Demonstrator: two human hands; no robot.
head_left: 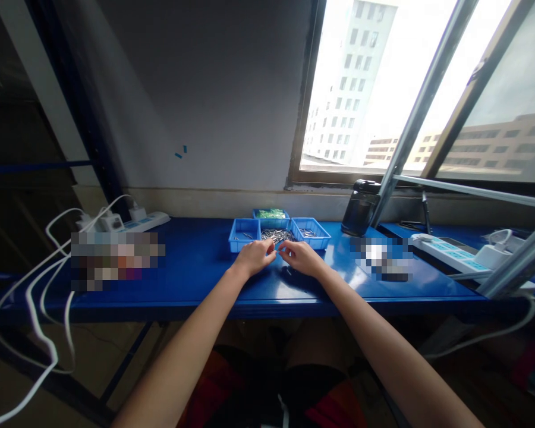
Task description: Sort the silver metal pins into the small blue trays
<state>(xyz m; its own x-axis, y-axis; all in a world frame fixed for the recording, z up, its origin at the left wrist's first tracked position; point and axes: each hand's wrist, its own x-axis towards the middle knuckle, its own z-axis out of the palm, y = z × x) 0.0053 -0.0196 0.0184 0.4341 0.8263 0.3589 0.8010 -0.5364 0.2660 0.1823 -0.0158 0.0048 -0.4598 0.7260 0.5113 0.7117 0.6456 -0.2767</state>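
Observation:
My left hand [255,260] and my right hand [304,260] hover close together above the blue table, thumbs and fingers pinched towards each other. Whatever sits between the fingertips is too small to make out. Just beyond them lies a heap of small metal pins [277,233], partly hidden by the fingers. To its left stands a blue plastic bin [244,245] with a few thin metal pieces inside. The blue bin on the right [317,243] also holds several metal pieces. Behind the heap, a third blue bin [271,222] contains green packets [270,213].
The blue tabletop [196,261] meets a wall behind. A black flask [360,208] stands right, beside a metal post [401,142]. Power strips [147,222] with white cables lie left and right [450,252]. Blurred items rest on both sides.

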